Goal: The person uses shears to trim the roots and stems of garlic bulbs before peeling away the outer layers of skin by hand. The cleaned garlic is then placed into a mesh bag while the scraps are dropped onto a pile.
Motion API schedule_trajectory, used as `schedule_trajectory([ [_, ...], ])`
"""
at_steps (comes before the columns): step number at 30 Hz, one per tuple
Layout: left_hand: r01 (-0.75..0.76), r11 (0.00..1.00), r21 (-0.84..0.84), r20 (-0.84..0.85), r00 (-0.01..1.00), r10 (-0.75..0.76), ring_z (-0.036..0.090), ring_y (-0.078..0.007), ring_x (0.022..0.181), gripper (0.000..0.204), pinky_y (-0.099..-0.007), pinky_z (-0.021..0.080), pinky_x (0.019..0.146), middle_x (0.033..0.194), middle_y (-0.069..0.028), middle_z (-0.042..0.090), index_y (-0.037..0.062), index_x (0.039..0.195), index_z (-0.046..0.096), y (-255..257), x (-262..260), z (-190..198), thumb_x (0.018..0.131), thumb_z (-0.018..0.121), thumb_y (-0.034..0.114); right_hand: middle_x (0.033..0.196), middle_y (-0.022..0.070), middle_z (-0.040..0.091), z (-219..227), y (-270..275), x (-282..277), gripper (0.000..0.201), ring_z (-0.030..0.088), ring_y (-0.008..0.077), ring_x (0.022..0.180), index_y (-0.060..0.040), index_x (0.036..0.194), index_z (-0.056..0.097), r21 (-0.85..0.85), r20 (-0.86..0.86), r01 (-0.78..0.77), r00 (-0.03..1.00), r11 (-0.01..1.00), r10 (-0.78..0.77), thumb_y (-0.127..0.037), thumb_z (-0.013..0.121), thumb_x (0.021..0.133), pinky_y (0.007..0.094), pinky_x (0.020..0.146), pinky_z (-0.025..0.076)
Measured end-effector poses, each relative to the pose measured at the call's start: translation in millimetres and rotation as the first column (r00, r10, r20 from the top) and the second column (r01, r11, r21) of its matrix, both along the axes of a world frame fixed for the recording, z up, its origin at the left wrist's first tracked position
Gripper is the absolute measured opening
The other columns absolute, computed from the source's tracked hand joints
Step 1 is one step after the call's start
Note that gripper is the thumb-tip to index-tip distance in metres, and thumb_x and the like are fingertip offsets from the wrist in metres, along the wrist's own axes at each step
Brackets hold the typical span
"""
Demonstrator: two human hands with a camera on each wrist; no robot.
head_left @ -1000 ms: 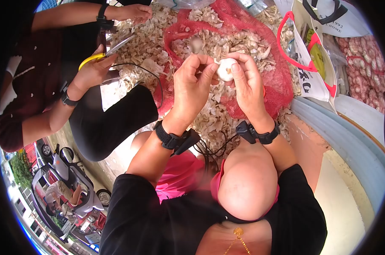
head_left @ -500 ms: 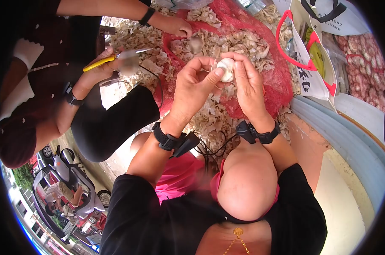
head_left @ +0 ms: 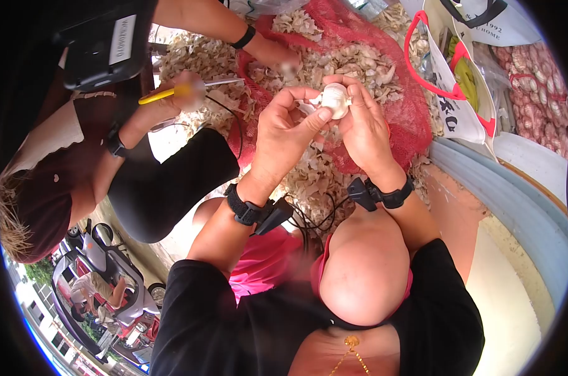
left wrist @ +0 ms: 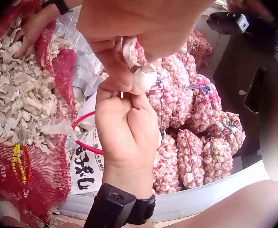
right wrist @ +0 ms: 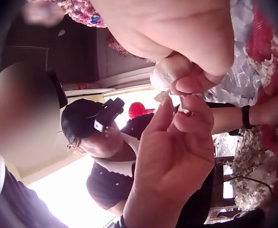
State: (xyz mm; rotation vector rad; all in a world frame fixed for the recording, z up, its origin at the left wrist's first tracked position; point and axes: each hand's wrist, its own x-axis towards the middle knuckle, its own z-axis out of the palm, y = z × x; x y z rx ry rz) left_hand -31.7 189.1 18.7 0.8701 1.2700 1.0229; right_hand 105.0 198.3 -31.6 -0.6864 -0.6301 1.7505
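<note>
A white garlic bulb [head_left: 335,100] is held up in front of me, its side showing in the head view. My right hand [head_left: 367,130] grips it between thumb and fingers. From the other side my left hand [head_left: 283,133] comes up to the bulb, thumb close to its lower edge. A scrap of pale garlic skin [right wrist: 162,97] is pinched in the left fingertips in the right wrist view. In the left wrist view the bulb [left wrist: 143,79] sits at the right fingertips, partly covered by the hands.
Below lies a heap of dry garlic skins [head_left: 353,62] on red mesh [head_left: 409,119]. Another person's hand [head_left: 274,53] reaches into it; their other hand holds yellow-handled scissors [head_left: 158,95]. At right stand a white bag [head_left: 444,94] and netted garlic sacks [head_left: 535,94].
The bulb has turned in my hands, from its root end facing up to its side. The other person's empty hand has moved right onto the skins, and the scissors have shifted right.
</note>
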Motion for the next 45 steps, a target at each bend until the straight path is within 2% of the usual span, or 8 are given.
schedule_trajectory([
  [7,0.039,0.999,0.036,-0.093,0.995,-0.036,0.066,-0.0096,0.073,0.013,-0.0221,0.056,0.062,0.083,-0.0041,0.067,-0.0005,0.102,0.061,0.3,-15.4,-17.2,0.091,0.067,0.002,0.112,0.0018,0.058,0.1,0.7,11.5,0.043,0.056,0.0111,0.099,-0.0013,0.131,0.049,-0.023,0.025,-0.183,0.983,0.983,0.184,-0.026,0.061,0.098,0.0262,0.084,0.046],
  [9,0.031,0.999,0.032,-0.337,0.941,-0.019,0.065,-0.0075,0.074,0.013,-0.0205,0.053,0.062,0.085,-0.0023,0.068,0.0005,0.103,0.063,4.4,-20.3,-17.7,0.091,0.067,0.002,0.110,0.0027,0.058,5.2,-1.2,3.8,0.042,0.056,0.0104,0.098,-0.0010,0.129,0.051,-0.007,0.020,-0.092,0.996,0.996,0.092,-0.018,0.066,0.094,0.0257,0.085,0.047],
  [13,-0.065,0.997,0.051,-0.056,0.996,0.068,0.063,-0.0039,0.075,0.014,-0.0182,0.050,0.062,0.086,0.0000,0.068,0.0007,0.104,0.065,8.6,-19.4,-6.5,0.090,0.068,0.003,0.114,0.0049,0.057,8.1,0.0,6.1,0.047,0.057,0.0111,0.106,-0.0008,0.126,0.053,0.060,0.097,-0.039,0.995,0.997,0.033,-0.003,0.075,0.085,0.0273,0.094,0.048],
  [19,0.084,0.996,0.042,-0.218,0.973,-0.073,0.058,-0.0011,0.072,0.018,-0.0174,0.047,0.062,0.085,0.0012,0.067,0.0010,0.103,0.068,6.1,-24.1,4.6,0.086,0.071,0.004,0.120,0.0065,0.057,5.0,-1.1,7.5,0.046,0.057,0.0146,0.111,0.0017,0.124,0.055,0.216,0.343,-0.059,0.939,0.975,-0.019,-0.003,0.076,0.083,0.0290,0.097,0.048],
  [25,0.087,0.991,-0.103,-0.226,0.968,-0.109,0.061,-0.0032,0.073,0.015,-0.0181,0.049,0.064,0.085,-0.0012,0.068,0.0008,0.099,0.067,8.0,-29.5,3.4,0.084,0.070,0.004,0.120,0.0069,0.056,1.5,-0.4,11.0,0.050,0.056,0.0147,0.113,0.0022,0.130,0.054,0.178,0.320,-0.120,0.945,0.977,0.058,-0.003,0.074,0.085,0.0297,0.097,0.049],
  [27,0.024,0.994,-0.110,-0.029,0.999,-0.027,0.065,-0.0061,0.076,0.012,-0.0193,0.052,0.066,0.085,-0.0023,0.068,0.0001,0.097,0.066,7.9,-31.4,-5.8,0.086,0.068,0.003,0.121,0.0070,0.056,6.5,-2.7,10.6,0.050,0.056,0.0151,0.113,0.0024,0.131,0.054,0.158,0.314,-0.155,0.944,0.975,0.099,-0.004,0.074,0.086,0.0300,0.097,0.050],
  [33,-0.038,0.995,-0.097,0.094,0.994,0.047,0.067,-0.0091,0.075,0.011,-0.0202,0.055,0.068,0.089,-0.0050,0.068,-0.0007,0.097,0.063,9.6,-27.0,-3.2,0.088,0.067,0.004,0.123,0.0079,0.055,10.2,-0.5,6.6,0.047,0.056,0.0166,0.114,0.0031,0.131,0.053,0.159,0.269,-0.148,0.958,0.976,0.102,-0.004,0.071,0.088,0.0302,0.098,0.050],
  [45,0.014,0.996,-0.091,-0.121,0.992,-0.025,0.069,-0.0116,0.072,0.009,-0.0218,0.057,0.063,0.082,-0.0067,0.070,-0.0031,0.093,0.067,6.4,-28.6,0.9,0.091,0.068,0.006,0.119,0.0109,0.060,4.6,-2.9,7.3,0.047,0.059,0.0155,0.110,0.0023,0.133,0.046,0.162,0.267,-0.104,0.962,0.981,0.058,-0.001,0.066,0.090,0.0299,0.096,0.049],
])
